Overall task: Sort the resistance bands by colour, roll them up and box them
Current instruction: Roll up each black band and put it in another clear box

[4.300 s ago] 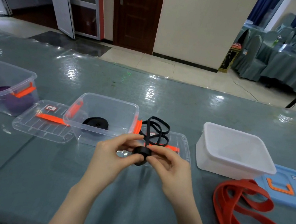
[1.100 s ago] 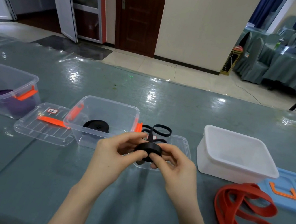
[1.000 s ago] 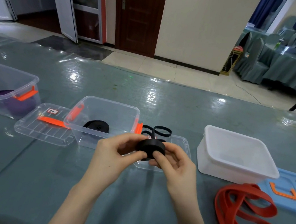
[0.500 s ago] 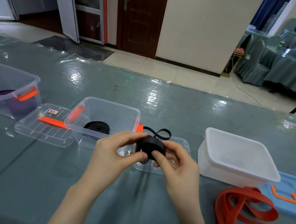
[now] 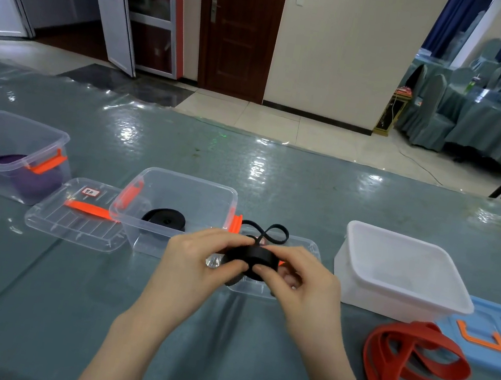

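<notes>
Banquet hall: covered chairs (image 5: 430, 109) around draped dining table (image 5: 487, 118).

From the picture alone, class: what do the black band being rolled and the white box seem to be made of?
Black band: seemingly rubber or latex, matte; it coils tightly between the left hand and right hand, its free end looping limply. White box: probably plastic, translucent milky finish, with a smooth moulded rim.
</notes>
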`<state>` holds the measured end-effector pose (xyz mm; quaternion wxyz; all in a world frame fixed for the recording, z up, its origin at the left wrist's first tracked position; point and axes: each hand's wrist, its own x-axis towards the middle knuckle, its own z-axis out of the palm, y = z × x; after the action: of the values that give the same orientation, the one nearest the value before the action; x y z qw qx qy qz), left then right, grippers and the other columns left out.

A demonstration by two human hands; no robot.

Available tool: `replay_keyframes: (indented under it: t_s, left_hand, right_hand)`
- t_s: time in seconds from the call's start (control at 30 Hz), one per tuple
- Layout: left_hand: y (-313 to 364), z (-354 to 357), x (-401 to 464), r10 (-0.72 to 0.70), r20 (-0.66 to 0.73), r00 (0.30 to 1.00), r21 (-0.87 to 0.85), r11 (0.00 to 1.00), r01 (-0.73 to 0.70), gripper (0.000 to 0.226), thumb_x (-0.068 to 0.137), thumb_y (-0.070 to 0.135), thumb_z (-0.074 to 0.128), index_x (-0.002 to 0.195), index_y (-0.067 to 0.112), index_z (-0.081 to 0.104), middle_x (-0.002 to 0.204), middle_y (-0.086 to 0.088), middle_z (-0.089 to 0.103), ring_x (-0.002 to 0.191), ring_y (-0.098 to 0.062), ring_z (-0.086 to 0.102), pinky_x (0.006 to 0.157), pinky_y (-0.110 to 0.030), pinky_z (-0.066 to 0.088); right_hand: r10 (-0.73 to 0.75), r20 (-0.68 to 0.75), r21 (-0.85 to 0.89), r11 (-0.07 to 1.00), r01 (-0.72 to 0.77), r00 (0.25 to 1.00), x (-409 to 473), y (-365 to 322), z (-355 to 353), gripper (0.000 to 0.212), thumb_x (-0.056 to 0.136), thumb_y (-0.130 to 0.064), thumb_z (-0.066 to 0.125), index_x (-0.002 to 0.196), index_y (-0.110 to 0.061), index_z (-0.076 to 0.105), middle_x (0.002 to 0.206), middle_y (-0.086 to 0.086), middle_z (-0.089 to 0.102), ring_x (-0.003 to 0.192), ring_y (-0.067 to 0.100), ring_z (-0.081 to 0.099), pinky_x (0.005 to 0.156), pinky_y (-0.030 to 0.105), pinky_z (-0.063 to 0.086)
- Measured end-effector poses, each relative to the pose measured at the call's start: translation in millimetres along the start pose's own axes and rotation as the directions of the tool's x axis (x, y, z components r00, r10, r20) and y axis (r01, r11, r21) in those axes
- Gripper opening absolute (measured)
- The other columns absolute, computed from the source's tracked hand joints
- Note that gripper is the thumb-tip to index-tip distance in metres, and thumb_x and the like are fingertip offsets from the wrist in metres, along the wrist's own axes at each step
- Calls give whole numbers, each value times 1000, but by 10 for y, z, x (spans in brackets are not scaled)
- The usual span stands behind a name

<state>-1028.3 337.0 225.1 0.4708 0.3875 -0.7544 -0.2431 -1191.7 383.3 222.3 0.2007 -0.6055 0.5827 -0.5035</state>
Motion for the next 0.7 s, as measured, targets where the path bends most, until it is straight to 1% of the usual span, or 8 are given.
replay_keyframes:
  t_s: [0.1, 0.17, 0.3, 0.4, 0.5, 0.57, 0.63, 0.7]
  left_hand:
    - [48, -3, 0, -222, 27, 975, -275, 936, 221, 37, 74, 0, 78, 103, 23, 74, 94, 13, 75, 94, -2, 69, 87, -15, 50]
    - [44, 16, -19, -287, 37, 957, -321, 904, 283, 31, 76, 1, 76, 99, 22, 74, 92, 10, 75, 92, -6, 70, 86, -20, 53]
    - [6, -2, -53, -250, 9, 968, -197, 949, 247, 25, 78, 5, 75, 92, 26, 75, 85, 14, 73, 84, -6, 69, 79, -19, 53]
    - [-35, -16, -71, -87, 28, 996, 23, 996, 86, 19, 77, 17, 74, 92, 29, 74, 81, 17, 69, 79, -5, 66, 73, -19, 50]
    - [-28, -9, -77, -25, 27, 999, 68, 997, 23, 21, 75, 19, 75, 93, 29, 74, 81, 20, 68, 79, -3, 65, 73, -19, 50]
    - [-15, -24, -72, -88, -4, 996, -23, 996, 88, 26, 75, 14, 79, 97, 28, 75, 86, 20, 71, 86, -1, 67, 80, -16, 49]
    - [-5, -44, -51, -210, 30, 977, -180, 961, 212, 34, 74, 10, 80, 103, 27, 74, 96, 18, 73, 97, -1, 67, 87, -14, 47]
    - [-2, -38, -40, -270, 67, 961, -283, 918, 278, 33, 76, 3, 77, 101, 24, 74, 96, 12, 74, 97, -3, 68, 85, -14, 48]
  right_hand:
    - [228, -1, 399, 893, -209, 974, -12, -73, 31, 17, 83, -3, 71, 96, -15, 72, 79, 5, 72, 65, 17, 65, 64, 24, 53]
    - [294, 57, 523, 805, -280, 954, -23, -103, 44, 16, 86, 0, 66, 98, -9, 69, 78, 9, 74, 62, 17, 67, 64, 23, 54]
    - [284, 117, 446, 841, -306, 951, -35, -73, 60, 22, 86, -2, 67, 103, -15, 69, 88, 4, 75, 70, 15, 69, 67, 21, 53]
    - [158, 43, 140, 977, -163, 986, -32, -28, 41, 33, 81, -9, 75, 106, -31, 71, 92, -10, 68, 69, 7, 58, 67, 15, 46]
    - [37, 18, -3, 999, -37, 999, -26, -55, 35, 29, 80, -12, 75, 95, -36, 71, 84, -14, 66, 71, 7, 55, 67, 10, 40]
    - [86, -13, 79, 993, -85, 996, -37, -87, 54, 22, 82, -13, 74, 92, -32, 71, 78, -9, 68, 67, 7, 57, 66, 12, 43]
    - [199, -14, 313, 932, -184, 980, -47, -111, 69, 17, 84, -9, 71, 91, -25, 70, 76, 0, 70, 65, 11, 63, 64, 15, 49]
    - [254, 30, 437, 866, -241, 967, -49, -114, 70, 16, 86, -5, 68, 91, -19, 67, 78, 7, 72, 65, 18, 67, 63, 18, 52]
